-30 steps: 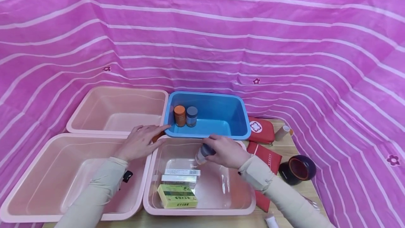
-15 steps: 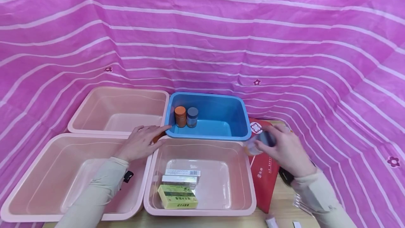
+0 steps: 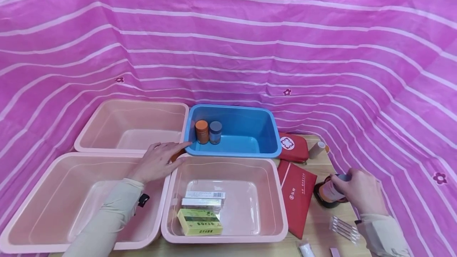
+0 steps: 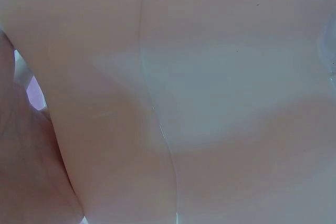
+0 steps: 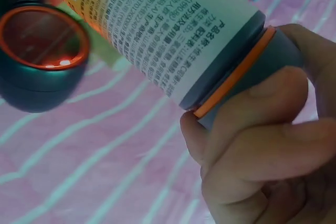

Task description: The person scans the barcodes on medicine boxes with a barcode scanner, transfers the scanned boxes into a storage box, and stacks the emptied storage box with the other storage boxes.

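My right hand (image 3: 365,193) grips a supplement bottle (image 3: 330,192) by its dark grey cap. The right wrist view shows the bottle (image 5: 152,30) tilted, with a white and orange printed label and an orange ring below the cap. Behind it is a black rounded object (image 5: 44,90) with an orange-ringed dark disc, which the bottle overlaps in the head view. My left hand (image 3: 158,162) rests with fingers extended where the bin rims meet, its index fingertip at the blue bin (image 3: 232,154). The left wrist view shows mostly blurred pink plastic and part of the hand (image 4: 26,150).
Inside the blue bin stand an orange-capped jar (image 3: 202,132) and a grey-capped jar (image 3: 215,133). The front middle pink bin (image 3: 225,238) holds white boxes (image 3: 202,198) and a yellow-green box (image 3: 200,222). To its right lie a red pouch (image 3: 296,148), red folder (image 3: 296,197) and cotton swabs (image 3: 344,229).
My right hand has carried the bottle right, from over the front middle pink bin, across the red folder, to the black object. My left hand has stayed in place.
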A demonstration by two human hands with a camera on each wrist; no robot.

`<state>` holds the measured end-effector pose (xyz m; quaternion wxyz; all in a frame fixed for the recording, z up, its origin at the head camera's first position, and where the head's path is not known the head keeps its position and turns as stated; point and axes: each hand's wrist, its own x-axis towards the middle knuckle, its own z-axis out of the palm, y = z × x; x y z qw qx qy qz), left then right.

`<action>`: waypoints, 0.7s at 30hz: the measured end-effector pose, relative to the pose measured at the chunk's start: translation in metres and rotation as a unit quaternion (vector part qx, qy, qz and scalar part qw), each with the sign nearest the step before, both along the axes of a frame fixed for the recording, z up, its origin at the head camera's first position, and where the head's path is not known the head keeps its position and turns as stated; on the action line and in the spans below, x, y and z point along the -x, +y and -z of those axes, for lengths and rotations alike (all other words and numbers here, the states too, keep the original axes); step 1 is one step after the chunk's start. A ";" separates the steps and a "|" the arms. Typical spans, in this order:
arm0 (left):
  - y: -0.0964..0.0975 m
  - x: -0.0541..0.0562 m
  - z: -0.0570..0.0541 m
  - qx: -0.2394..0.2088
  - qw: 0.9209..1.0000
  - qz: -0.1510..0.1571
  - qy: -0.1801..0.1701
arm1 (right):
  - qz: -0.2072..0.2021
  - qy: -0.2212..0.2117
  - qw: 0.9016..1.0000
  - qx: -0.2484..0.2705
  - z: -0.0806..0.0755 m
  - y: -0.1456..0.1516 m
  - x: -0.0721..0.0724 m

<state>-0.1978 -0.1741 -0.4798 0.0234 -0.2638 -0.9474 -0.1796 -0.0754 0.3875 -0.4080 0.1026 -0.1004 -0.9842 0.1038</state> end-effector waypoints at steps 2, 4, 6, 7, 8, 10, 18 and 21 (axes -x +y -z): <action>-0.001 0.000 0.001 -0.001 1.000 -0.003 -0.002 | 0.010 0.002 1.000 -0.001 0.005 0.005 -0.001; -0.001 0.000 0.001 -0.003 1.000 -0.007 -0.003 | 0.019 0.003 1.000 0.003 0.009 0.009 -0.001; -0.002 0.000 0.002 -0.004 1.000 -0.008 -0.006 | 0.023 0.005 1.000 0.006 0.013 0.013 -0.001; -0.002 -0.001 0.002 -0.004 1.000 -0.009 -0.007 | 0.025 0.006 1.000 0.006 0.015 0.015 0.000; -0.002 0.000 0.002 -0.004 1.000 -0.010 -0.007 | 0.026 0.008 1.000 0.006 0.016 0.016 0.000; -0.001 0.000 0.002 -0.004 1.000 -0.009 -0.007 | 0.030 0.009 1.000 0.004 0.019 0.019 0.000; 0.000 0.000 0.001 -0.002 1.000 -0.004 0.000 | 0.030 0.006 1.000 0.006 0.021 0.019 0.000; 0.000 0.000 0.000 -0.002 1.000 -0.003 -0.002 | 0.005 0.017 1.000 0.005 0.014 0.012 0.003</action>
